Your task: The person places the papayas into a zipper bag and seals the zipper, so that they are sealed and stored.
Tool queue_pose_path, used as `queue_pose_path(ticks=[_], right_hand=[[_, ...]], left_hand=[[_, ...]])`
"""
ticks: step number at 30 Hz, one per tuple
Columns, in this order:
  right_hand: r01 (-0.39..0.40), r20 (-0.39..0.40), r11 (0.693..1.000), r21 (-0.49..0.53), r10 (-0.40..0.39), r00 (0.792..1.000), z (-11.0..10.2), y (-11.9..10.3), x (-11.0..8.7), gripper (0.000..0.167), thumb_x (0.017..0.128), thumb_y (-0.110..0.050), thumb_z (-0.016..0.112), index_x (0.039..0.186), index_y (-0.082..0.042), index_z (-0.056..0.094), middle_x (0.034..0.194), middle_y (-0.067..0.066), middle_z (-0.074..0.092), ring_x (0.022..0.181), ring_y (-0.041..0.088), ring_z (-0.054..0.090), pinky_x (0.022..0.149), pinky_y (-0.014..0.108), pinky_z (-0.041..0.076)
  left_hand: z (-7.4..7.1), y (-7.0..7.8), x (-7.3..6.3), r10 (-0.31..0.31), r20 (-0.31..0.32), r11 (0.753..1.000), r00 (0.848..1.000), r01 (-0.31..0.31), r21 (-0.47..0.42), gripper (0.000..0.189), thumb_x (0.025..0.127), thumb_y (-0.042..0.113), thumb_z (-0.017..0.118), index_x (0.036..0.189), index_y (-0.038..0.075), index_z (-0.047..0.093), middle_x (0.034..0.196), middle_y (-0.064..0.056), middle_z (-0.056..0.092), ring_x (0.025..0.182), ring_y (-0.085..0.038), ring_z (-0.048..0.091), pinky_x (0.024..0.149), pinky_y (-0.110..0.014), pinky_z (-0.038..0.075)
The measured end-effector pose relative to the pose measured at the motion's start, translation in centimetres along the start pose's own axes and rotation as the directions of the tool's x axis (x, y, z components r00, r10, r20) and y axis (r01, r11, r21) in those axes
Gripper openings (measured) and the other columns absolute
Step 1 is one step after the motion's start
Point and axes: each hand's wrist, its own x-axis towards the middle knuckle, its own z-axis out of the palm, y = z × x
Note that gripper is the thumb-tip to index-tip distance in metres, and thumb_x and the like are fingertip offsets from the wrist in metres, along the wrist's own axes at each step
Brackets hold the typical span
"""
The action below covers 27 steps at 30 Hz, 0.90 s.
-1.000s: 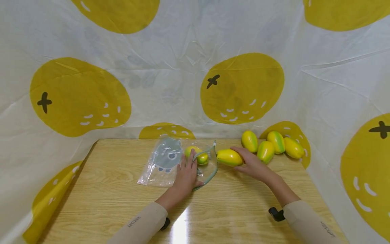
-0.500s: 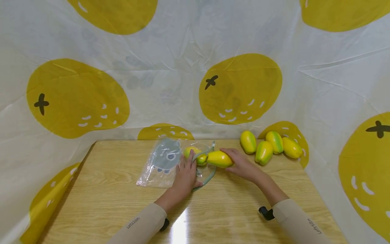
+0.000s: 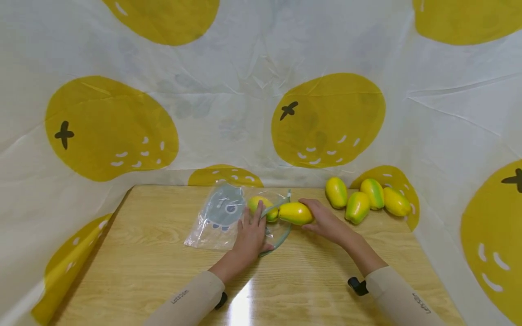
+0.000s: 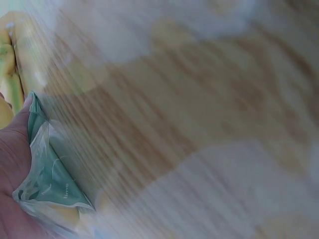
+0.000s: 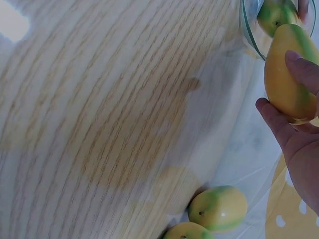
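Note:
A clear plastic bag with a grey-green rim and a printed blue-grey cartoon figure lies flat at the back middle of the table. One yellow-green papaya is inside, near its mouth. My left hand rests on the bag with fingers straight and spread, thumb at the rim; in the left wrist view the green rim stands beside that thumb. My right hand grips another papaya by its wide end. That papaya's narrow tip overlaps the bag's mouth and meets the papaya inside.
Several more papayas sit grouped at the table's back right corner. Fabric printed with big yellow fruit hangs behind and beside the wooden table. A black strap piece shows under the right sleeve.
My right hand has moved left with its papaya, up to the bag's mouth, then has stayed about there over the last half second. The left hand keeps its place on the bag.

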Motion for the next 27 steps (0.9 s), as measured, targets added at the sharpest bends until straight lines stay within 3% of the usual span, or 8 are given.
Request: queue_pose_path(ticks=[4, 11, 19, 27], right_hand=[[-0.006, 0.002, 1.0, 0.001, 0.006, 1.0, 0.0, -0.1, 0.1, 0.078, 0.087, -0.013, 0.083, 0.152, -0.002, 0.041, 0.141, 0.026, 0.051, 0.129, 0.043, 0.055, 0.108, 0.06, 0.046], [-0.04, 0.001, 0.998, 0.042, 0.04, 0.999, 1.1, -0.3, 1.2, 0.077, 0.086, -0.016, 0.084, 0.148, 0.004, 0.043, 0.143, 0.027, 0.054, 0.13, 0.044, 0.055, 0.109, 0.06, 0.045], [-0.113, 0.01, 0.993, 0.037, 0.113, 0.994, 2.5, -0.7, 1.8, 0.074, 0.085, -0.028, 0.086, 0.141, 0.001, 0.048, 0.136, 0.02, 0.062, 0.122, 0.035, 0.063, 0.104, 0.053, 0.052], [-0.037, -0.031, 0.999, 0.02, 0.038, 0.999, 3.4, -0.9, 2.2, 0.071, 0.086, -0.026, 0.086, 0.138, 0.007, 0.051, 0.132, 0.023, 0.062, 0.119, 0.037, 0.063, 0.102, 0.053, 0.052]], left_hand=[[0.0, 0.1, 0.2, 0.008, 0.002, 1.0, 1.0, -0.008, 0.021, 0.124, 0.072, 0.066, 0.081, 0.163, 0.003, 0.025, 0.175, -0.013, 0.006, 0.15, -0.056, 0.027, 0.104, -0.069, 0.046], [-0.1, 0.2, 0.1, -0.011, 0.025, 0.998, 1.0, 0.01, 0.06, 0.116, 0.073, 0.068, 0.08, 0.16, 0.006, 0.035, 0.175, -0.013, 0.005, 0.152, -0.055, 0.024, 0.107, -0.068, 0.044], [-0.1, 0.3, 0.0, 0.0, -0.017, 0.991, 1.0, 0.002, 0.135, 0.127, 0.07, 0.072, 0.08, 0.164, 0.005, 0.025, 0.175, -0.012, 0.008, 0.151, -0.052, 0.029, 0.104, -0.065, 0.048], [-0.3, 0.4, 0.0, 0.022, -0.021, 0.995, 1.0, -0.02, 0.102, 0.123, 0.072, 0.068, 0.081, 0.163, 0.005, 0.028, 0.175, -0.013, 0.008, 0.15, -0.054, 0.028, 0.103, -0.068, 0.047]])
